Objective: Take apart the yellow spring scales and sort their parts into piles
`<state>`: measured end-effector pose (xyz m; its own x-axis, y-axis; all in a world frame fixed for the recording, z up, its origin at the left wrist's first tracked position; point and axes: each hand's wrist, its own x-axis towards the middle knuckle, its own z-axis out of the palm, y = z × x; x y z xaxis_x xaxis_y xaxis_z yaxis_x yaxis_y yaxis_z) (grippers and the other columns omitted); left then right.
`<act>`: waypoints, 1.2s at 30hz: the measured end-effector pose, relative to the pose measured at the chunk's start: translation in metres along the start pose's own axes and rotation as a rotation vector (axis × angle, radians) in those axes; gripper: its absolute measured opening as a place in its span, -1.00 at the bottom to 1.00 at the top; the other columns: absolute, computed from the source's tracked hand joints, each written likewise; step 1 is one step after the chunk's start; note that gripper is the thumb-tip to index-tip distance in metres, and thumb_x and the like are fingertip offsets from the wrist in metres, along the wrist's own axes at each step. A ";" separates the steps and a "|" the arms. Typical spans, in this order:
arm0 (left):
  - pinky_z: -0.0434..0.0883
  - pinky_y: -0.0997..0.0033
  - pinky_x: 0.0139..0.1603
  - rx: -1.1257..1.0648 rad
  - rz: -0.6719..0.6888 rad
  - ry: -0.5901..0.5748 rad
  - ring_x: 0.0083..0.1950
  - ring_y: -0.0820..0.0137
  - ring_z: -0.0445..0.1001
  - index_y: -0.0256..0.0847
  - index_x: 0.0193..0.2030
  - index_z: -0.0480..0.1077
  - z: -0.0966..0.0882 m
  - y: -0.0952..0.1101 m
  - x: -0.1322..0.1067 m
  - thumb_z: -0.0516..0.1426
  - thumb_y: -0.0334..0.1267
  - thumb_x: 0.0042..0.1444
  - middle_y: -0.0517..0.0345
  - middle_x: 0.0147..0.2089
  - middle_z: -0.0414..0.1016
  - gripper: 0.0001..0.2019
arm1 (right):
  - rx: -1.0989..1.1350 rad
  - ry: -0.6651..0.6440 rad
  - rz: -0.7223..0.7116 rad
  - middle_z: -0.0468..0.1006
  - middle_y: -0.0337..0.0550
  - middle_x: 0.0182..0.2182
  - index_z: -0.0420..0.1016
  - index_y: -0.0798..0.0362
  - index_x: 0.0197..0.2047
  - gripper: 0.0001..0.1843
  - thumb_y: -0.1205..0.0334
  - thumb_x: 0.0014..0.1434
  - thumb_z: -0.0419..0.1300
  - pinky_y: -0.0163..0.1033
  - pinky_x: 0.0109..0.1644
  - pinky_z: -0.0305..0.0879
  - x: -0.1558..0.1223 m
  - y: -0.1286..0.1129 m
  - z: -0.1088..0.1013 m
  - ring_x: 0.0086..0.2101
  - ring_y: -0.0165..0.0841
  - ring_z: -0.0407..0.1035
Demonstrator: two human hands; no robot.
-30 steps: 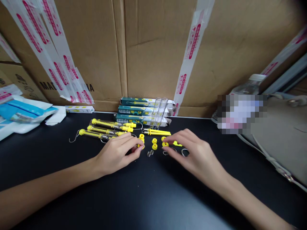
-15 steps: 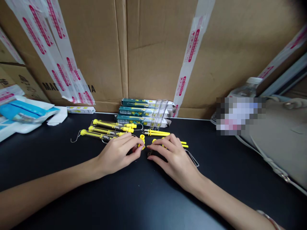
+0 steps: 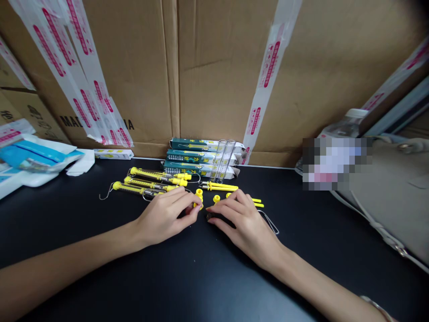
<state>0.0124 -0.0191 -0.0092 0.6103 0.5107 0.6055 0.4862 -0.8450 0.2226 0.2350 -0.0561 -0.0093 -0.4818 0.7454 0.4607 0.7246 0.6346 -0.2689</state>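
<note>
My left hand (image 3: 172,212) has thumb and fingertips closed at a small yellow plastic cap (image 3: 200,205); another yellow cap (image 3: 199,192) stands just behind it. Opposite, my right hand (image 3: 243,217) is curled low over the table, thumb and fingers around a small dark piece (image 3: 209,215), perhaps a coiled spring, mostly hidden. Beyond the right fingers sits a yellow cap (image 3: 216,198). Behind the left hand lie several assembled yellow spring scales (image 3: 156,184) with metal hooks. Yellow scale inserts (image 3: 221,186) lie behind the right hand, and a bent wire hook (image 3: 270,222) is beside it.
Green-and-white boxes (image 3: 197,156) lie at the back with clear tubes (image 3: 224,161) leaning on them. Large cardboard boxes (image 3: 217,89) stand behind the black table (image 3: 201,277). A plastic bottle (image 3: 342,127) and grey bag (image 3: 389,197) are on the right; blue-and-white packaging (image 3: 36,154) is left.
Both hands stay nearly in place. The right fingers have shifted very slightly right, showing more of the yellow cap behind them.
</note>
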 end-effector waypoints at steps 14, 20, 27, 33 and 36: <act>0.43 0.40 -0.29 0.247 0.282 -0.078 -0.28 0.36 0.49 -0.24 0.02 0.45 -0.002 0.002 -0.001 0.11 -0.26 0.31 0.13 -0.29 0.54 -0.79 | -0.095 -0.021 -0.015 0.57 -0.05 -0.22 0.58 0.03 -0.06 -0.80 0.19 0.28 0.24 -0.05 -0.18 0.21 -0.007 0.006 -0.009 -0.19 -0.16 0.27; 0.45 0.42 -0.30 0.282 0.313 -0.129 -0.27 0.37 0.51 -0.24 0.02 0.46 -0.002 0.003 0.000 0.07 -0.26 0.35 0.14 -0.28 0.55 -0.78 | -0.053 -0.065 0.021 0.61 -0.11 -0.29 0.58 0.03 -0.14 -0.88 0.25 0.30 0.22 -0.04 -0.17 0.18 -0.008 0.004 -0.009 -0.22 -0.18 0.32; 0.42 0.44 -0.30 0.249 0.303 -0.128 -0.27 0.39 0.50 -0.23 -0.02 0.46 -0.001 0.003 0.001 0.07 -0.27 0.35 0.17 -0.30 0.53 -0.81 | 0.032 -0.064 0.066 0.62 -0.19 -0.30 0.54 0.00 -0.22 -0.87 0.41 0.22 0.22 -0.06 -0.13 0.18 -0.010 0.003 -0.011 -0.22 -0.21 0.34; 0.41 0.43 -0.28 0.235 0.298 -0.149 -0.27 0.39 0.49 -0.23 -0.07 0.46 0.000 0.002 -0.001 0.05 -0.27 0.36 0.16 -0.29 0.54 -0.82 | 0.043 -0.051 0.063 0.64 -0.16 -0.24 0.54 -0.02 -0.06 -0.77 0.41 0.25 0.18 -0.04 -0.10 0.25 -0.010 0.003 -0.011 -0.21 -0.20 0.36; 0.42 0.44 -0.25 0.234 0.289 -0.145 -0.26 0.39 0.49 -0.23 -0.09 0.46 0.000 0.001 -0.001 0.04 -0.25 0.37 0.15 -0.28 0.53 -0.81 | 0.083 -0.037 0.060 0.65 -0.16 -0.26 0.56 -0.03 -0.05 -0.79 0.35 0.28 0.18 -0.05 -0.10 0.31 -0.010 0.003 -0.011 -0.22 -0.22 0.38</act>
<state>0.0127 -0.0205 -0.0097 0.8168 0.2887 0.4995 0.4008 -0.9067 -0.1314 0.2479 -0.0640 -0.0055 -0.4579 0.7886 0.4104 0.7103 0.6021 -0.3647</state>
